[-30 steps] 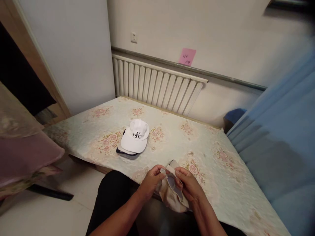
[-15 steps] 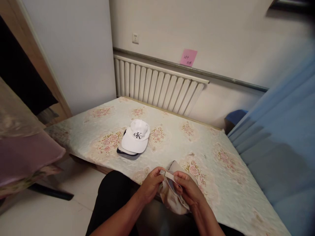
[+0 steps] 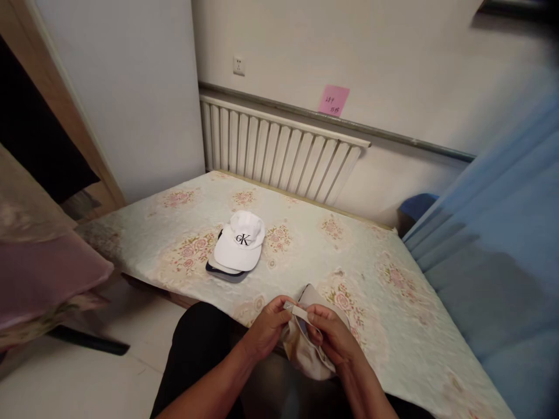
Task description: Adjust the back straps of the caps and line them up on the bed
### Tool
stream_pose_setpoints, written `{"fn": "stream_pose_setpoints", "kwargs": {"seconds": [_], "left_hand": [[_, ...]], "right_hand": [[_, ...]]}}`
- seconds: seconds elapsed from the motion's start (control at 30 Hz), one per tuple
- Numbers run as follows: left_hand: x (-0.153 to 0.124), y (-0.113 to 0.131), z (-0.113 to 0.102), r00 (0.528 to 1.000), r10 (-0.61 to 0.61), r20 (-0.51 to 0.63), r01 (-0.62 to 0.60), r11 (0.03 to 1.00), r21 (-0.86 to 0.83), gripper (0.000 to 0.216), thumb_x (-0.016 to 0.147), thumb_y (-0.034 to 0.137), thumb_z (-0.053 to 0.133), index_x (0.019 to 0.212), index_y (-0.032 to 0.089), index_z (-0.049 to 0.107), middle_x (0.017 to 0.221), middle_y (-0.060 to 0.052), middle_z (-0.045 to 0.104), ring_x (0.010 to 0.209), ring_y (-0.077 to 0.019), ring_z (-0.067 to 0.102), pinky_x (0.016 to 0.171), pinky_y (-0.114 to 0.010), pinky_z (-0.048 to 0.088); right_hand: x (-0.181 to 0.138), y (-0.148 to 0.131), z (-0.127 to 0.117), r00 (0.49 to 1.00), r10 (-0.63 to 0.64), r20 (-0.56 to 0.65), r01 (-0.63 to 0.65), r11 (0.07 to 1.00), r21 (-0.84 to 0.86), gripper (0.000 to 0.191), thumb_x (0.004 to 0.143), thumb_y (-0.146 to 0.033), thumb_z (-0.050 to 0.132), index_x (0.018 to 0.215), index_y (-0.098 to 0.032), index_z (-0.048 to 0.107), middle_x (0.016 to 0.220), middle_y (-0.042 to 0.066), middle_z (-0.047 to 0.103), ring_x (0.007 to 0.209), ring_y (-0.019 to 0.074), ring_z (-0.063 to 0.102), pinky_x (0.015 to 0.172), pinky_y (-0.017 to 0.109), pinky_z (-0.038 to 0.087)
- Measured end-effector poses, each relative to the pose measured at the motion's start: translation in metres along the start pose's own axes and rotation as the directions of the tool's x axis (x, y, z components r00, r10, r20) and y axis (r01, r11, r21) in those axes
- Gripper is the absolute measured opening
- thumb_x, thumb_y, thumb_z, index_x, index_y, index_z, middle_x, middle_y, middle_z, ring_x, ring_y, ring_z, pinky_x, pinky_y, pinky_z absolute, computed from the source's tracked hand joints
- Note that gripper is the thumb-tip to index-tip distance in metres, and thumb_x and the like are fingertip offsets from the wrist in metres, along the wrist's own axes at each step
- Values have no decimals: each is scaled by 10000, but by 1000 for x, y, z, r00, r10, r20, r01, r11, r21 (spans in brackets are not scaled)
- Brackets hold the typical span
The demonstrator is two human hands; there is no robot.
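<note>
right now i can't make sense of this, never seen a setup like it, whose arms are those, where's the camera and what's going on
There is no machine here: these are a person's own bare hands. The camera is worn on their head, looking forward and down, so their arms reach in from the bottom of the picture.

The left hand and right hand hold a beige cap between them, with fingers at its back strap.

In front is a broad surface spread with a flowered cloth. On it, a white cap lies on top of other headwear, whose brims show underneath. Behind stands a radiator against the wall.
</note>
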State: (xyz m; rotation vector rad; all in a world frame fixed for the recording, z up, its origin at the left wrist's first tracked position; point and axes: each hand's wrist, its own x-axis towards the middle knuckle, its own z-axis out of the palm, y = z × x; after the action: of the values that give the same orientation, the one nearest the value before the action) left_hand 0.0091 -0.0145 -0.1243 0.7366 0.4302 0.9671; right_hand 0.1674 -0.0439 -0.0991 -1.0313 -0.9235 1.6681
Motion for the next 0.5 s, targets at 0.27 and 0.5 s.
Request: {"fn": "stream_pose_setpoints", "kwargs": {"seconds": [0.27,0.5], "left_hand": [[2,-1,-2,1000,1,2,-1,1000,-1,203,695,205,666,874,162,580,873,-31,644,765,-128,586,742,-254,411],[2,-1,-2,1000,4,-2,-4,1000,23,208,695,173,646,892,146,584,864,-35,634,768,-135,583,740,-260,409]], "right_hand": [[1,2,2,1000,-4,-17,4,1000,6,284,707,-381,683,627,-156,528,429,-55,450,385,46,266,425,222,116],[4,5,3,999,-5,-49,4,1000,-13,266,718,-361,674,641,-152,530,425,-57,444,378,38,274,425,218,112]]}}
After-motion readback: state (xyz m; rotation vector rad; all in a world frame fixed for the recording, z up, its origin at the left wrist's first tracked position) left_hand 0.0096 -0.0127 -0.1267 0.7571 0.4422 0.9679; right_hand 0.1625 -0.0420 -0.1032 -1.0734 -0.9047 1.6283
